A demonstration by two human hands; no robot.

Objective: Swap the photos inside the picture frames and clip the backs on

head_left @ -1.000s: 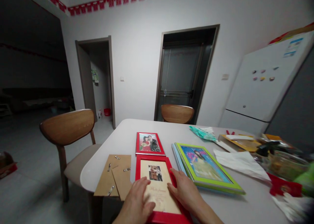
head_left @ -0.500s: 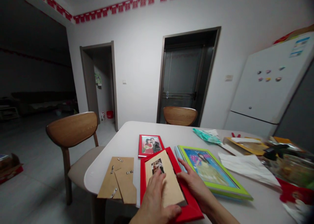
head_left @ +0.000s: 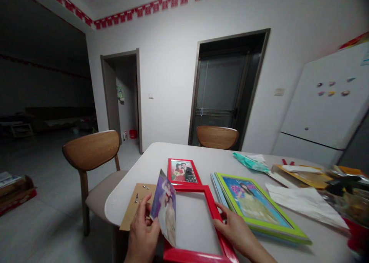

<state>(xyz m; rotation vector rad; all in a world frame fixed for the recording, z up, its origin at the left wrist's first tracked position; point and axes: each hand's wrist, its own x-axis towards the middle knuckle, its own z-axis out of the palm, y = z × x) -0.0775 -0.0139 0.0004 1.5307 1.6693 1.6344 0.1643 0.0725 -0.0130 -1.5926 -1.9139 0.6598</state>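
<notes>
A printed photo (head_left: 167, 207), with pale-dressed figures on a purple ground, stands tilted at the left side of a larger red picture frame (head_left: 211, 201). My left hand (head_left: 145, 226) pinches the photo by its left edge. My right hand (head_left: 233, 228) grips the frame's right side, thumb on top. A pale surface shows through the frame's opening. Behind it lies a smaller red picture frame (head_left: 184, 171) with a couple's photo in it. Partly behind my left hand is a brown backing board (head_left: 135, 205) with metal clips.
Right of my right hand, a green picture frame (head_left: 296, 232) lies on top of others on the white table (head_left: 207, 157). Farther right are white paper (head_left: 305, 205), a teal wrapper (head_left: 250, 162) and clutter. Wooden chairs stand at the left (head_left: 95, 149) and far side (head_left: 217, 137).
My left hand has moved left from the beige board inside the red frame and now holds up a photo. The beige board no longer shows in the frame. The view has shifted slightly left.
</notes>
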